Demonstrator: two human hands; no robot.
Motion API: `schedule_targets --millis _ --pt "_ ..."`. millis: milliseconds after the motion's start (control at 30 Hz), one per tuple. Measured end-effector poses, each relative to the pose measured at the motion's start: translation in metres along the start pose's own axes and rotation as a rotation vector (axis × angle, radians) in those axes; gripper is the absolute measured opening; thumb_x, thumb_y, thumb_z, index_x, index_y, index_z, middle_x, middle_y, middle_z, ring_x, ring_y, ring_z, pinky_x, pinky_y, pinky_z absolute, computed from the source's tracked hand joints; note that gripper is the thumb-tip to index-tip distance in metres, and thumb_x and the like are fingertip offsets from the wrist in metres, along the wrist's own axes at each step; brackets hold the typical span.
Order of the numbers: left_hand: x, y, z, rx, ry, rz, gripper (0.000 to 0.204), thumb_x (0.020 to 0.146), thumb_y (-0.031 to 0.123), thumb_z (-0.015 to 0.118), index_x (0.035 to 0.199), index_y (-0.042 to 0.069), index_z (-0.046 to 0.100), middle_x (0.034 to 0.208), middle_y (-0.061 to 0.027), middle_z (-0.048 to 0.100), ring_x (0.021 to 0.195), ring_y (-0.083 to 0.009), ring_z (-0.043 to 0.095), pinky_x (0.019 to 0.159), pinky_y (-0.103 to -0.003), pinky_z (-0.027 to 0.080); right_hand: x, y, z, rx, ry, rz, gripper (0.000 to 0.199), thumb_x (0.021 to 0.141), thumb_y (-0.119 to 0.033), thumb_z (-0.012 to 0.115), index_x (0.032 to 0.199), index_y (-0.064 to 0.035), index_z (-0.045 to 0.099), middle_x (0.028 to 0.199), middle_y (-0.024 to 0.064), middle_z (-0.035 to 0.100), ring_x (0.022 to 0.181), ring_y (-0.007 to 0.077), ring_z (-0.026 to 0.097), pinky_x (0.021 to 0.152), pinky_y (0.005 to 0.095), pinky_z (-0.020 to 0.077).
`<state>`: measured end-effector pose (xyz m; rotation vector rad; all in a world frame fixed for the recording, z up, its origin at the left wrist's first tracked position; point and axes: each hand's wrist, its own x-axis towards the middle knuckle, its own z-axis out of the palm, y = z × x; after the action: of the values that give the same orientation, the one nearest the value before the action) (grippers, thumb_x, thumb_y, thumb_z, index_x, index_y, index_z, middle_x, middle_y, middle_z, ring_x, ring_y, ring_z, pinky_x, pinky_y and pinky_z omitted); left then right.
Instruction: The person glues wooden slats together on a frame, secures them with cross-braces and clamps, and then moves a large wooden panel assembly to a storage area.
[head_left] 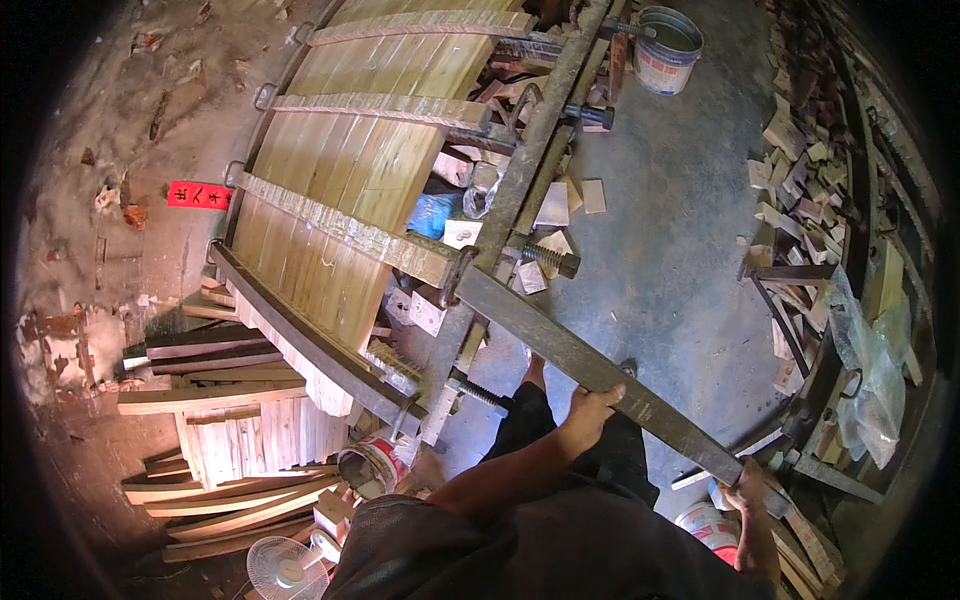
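Both my hands are closed on a long, flat, dark grey bar (560,345) that slants from the clamp frame down to my right. My left hand (592,416) grips it near its middle, thumb along the edge. My right hand (745,488) holds it near its lower right end. The bar's far end meets a metal ring (458,275) on the frame's long rail (505,205); whether it passes into the ring I cannot tell. On the frame lies a panel of pale boards (335,170), crossed by several rough wooden battens (345,222).
Screw bolts (548,258) stick out from the rail toward me. A bucket (668,52) stands at the far side, and another (372,467) near the frame's corner. Wood offcuts (800,190) are heaped at right. A white fan (287,568) and stacked curved boards (240,505) are at lower left.
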<state>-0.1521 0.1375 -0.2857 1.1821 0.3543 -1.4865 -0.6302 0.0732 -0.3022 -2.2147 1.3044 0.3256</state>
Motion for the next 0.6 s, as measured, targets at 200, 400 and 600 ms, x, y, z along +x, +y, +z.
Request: schedule_targets --millis 200,400,600 --pt "0.022 0.029 -0.045 -0.083 0.058 0.202 0.027 0.094 0.012 0.065 0.117 0.001 0.057 0.108 -0.0090 0.062 0.103 -0.0239 0.061 0.087 -0.036 0.051 0.066 -0.052 0.029 0.026 0.067 -0.079 0.038 0.063 0.002 0.060 0.100 0.0012 0.054 0.087 0.0226 0.061 0.082 0.0477 0.058 0.074 0.0527 0.0483" --pt "-0.010 0.054 -0.068 0.085 0.380 0.583 0.020 0.085 0.003 0.064 0.105 0.003 0.059 0.099 -0.0064 0.062 0.091 -0.0179 0.058 0.075 -0.033 0.048 0.134 -0.151 0.023 0.168 0.073 -0.255 0.054 0.056 -0.001 0.057 0.110 -0.0020 0.053 0.088 0.0228 0.057 0.085 0.0440 0.055 0.075 0.0520 0.0426" --pt "-0.038 0.188 -0.109 0.506 0.915 1.008 0.067 0.081 0.011 0.073 0.141 0.000 0.045 0.134 -0.0212 0.055 0.119 -0.0308 0.055 0.101 -0.042 0.045 0.207 -0.313 -0.019 0.029 0.092 -0.295 0.051 0.061 -0.004 0.063 0.111 -0.0021 0.054 0.087 0.0209 0.060 0.084 0.0421 0.058 0.074 0.0514 0.0440"
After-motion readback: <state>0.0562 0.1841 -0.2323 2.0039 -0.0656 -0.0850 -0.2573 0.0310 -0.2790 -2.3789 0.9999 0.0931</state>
